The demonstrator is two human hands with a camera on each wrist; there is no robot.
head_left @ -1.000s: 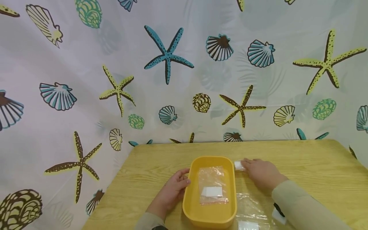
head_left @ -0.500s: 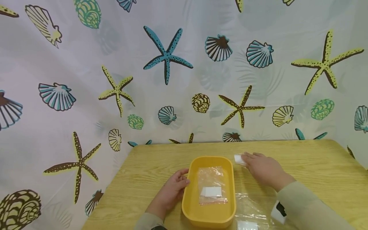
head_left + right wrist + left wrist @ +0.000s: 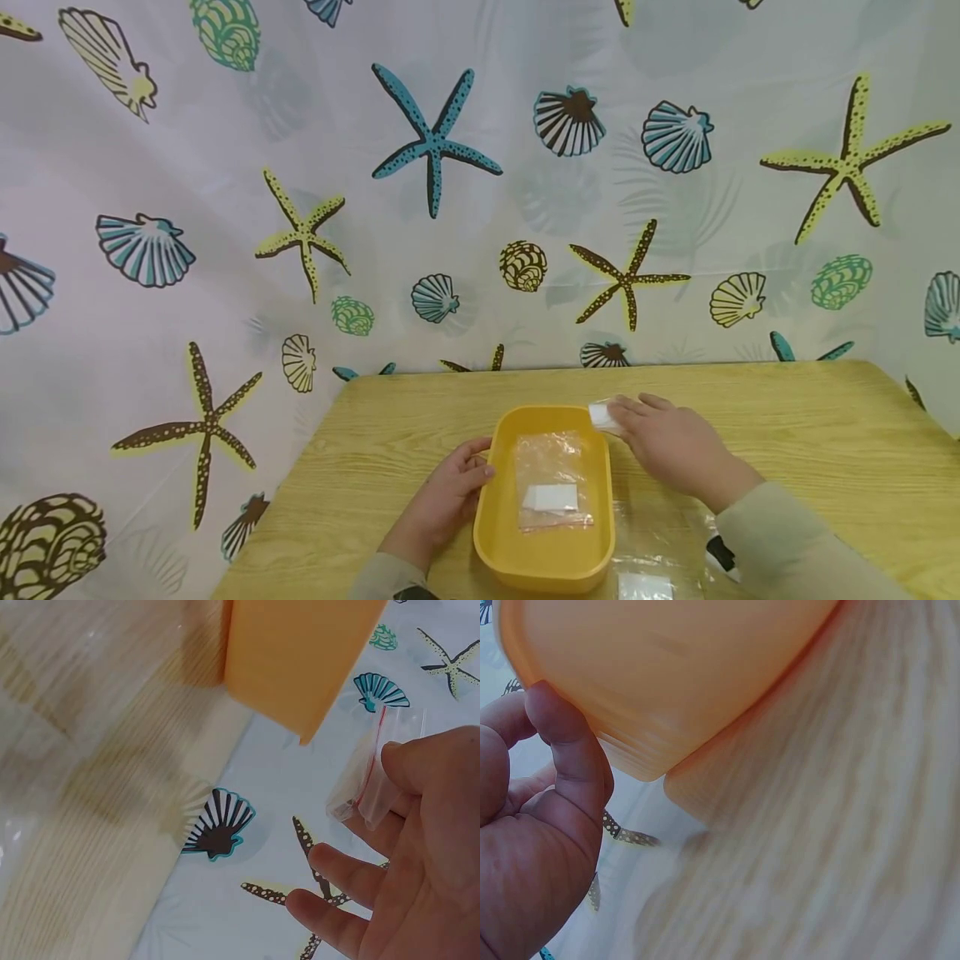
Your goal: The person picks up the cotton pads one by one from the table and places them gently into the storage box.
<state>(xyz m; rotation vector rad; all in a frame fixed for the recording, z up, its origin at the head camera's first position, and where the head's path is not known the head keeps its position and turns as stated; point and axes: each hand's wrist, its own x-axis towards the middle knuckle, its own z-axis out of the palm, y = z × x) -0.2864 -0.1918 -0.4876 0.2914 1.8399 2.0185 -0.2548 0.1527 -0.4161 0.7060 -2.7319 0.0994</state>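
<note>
Beside the near right corner of the yellow tub point(image 3: 546, 557), a clear bag point(image 3: 645, 581) lies flat. Your left grip point(image 3: 452, 489) holds the tub's left side; by its far right corner, your right grip point(image 3: 671, 439) pinches a small packet point(image 3: 602, 415).

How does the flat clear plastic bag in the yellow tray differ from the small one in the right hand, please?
The flat clear plastic bag lies in the yellow rectangular plastic tray; the right hand holds the small clear plastic bag. The flat bag looks larger than the small bag. Both are see-through with a reddish line.
</note>
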